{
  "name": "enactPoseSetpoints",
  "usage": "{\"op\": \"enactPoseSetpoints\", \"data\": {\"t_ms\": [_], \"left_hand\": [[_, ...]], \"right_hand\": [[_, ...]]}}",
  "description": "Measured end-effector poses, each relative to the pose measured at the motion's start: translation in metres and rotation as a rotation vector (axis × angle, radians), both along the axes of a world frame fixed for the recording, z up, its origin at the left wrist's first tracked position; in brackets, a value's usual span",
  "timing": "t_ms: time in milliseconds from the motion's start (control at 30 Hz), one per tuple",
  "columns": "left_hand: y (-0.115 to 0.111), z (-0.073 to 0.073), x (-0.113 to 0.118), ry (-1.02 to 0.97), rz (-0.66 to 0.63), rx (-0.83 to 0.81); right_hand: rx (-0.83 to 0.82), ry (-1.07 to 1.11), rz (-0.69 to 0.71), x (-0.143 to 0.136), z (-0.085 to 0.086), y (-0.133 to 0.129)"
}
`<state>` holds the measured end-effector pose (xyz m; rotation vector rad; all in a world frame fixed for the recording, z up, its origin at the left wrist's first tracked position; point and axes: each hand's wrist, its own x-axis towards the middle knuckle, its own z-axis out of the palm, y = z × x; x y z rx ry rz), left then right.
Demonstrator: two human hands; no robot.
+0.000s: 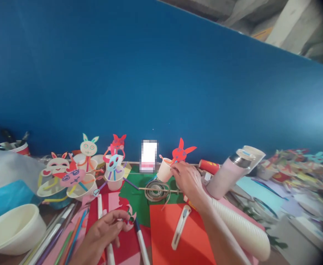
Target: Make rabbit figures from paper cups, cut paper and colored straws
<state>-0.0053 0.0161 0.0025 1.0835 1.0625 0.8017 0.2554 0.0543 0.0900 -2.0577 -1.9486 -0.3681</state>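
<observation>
My right hand (pixel 187 180) reaches forward, its fingers closed on the rim of a small white paper cup (pixel 165 170). The cup tilts, and a red rabbit head (pixel 179 153) with long ears stands at its right side above my fingers. Near the lower middle, my left hand (pixel 106 232) hovers with fingers partly curled and apart, nothing seen between them. Red and pink paper scraps (pixel 126 209) lie just beyond its fingertips. A coil of grey cord (pixel 155 190) sits below the cup, on green paper (pixel 141 209).
Cups with paper animal figures (pixel 88 148) stand at the left behind a large white bowl (pixel 12 230). A utility knife (pixel 181 226) lies on red-orange paper (pixel 161 243). Stacked cups (pixel 241 228) and a pale bottle (pixel 227 176) are at the right; a phone (pixel 148 156) stands behind.
</observation>
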Motion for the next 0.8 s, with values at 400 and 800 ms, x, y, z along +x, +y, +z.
{"op": "enactPoseSetpoints", "data": {"t_ms": [400, 800], "left_hand": [[-0.012, 0.017, 0.002, -0.079, 0.018, -0.056], [-0.009, 0.011, 0.002, -0.121, -0.002, -0.066]], "right_hand": [[-0.085, -0.072, -0.123, 0.002, -0.017, 0.015], [-0.093, -0.096, -0.127, 0.006, -0.021, 0.018]]}}
